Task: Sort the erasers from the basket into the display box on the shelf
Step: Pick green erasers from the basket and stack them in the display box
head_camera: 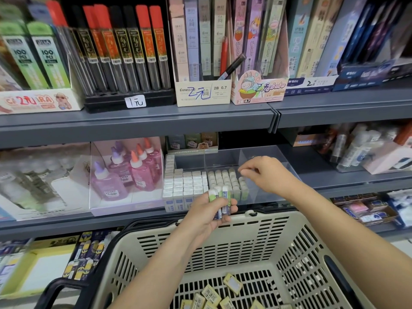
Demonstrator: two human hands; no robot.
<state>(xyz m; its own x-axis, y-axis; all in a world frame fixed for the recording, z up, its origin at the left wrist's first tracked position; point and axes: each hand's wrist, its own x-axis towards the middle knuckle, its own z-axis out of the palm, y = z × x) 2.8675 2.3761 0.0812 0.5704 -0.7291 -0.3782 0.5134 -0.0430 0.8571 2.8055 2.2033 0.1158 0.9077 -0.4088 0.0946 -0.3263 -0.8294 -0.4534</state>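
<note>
The left hand (206, 214) grips a loose bundle of erasers (220, 202) that could slip into the basket (278, 221), while the right hand (266, 172), its curled fingers (244, 171) holding I cannot tell what, may topple rows (225, 179) in the box (269, 194).

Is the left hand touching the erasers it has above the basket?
Touching. The head view shows the left hand with its fingers curled round a bunch of erasers.

Left hand (208, 210) grips erasers (219, 198); right hand (262, 172) over display box (225, 157).
</note>
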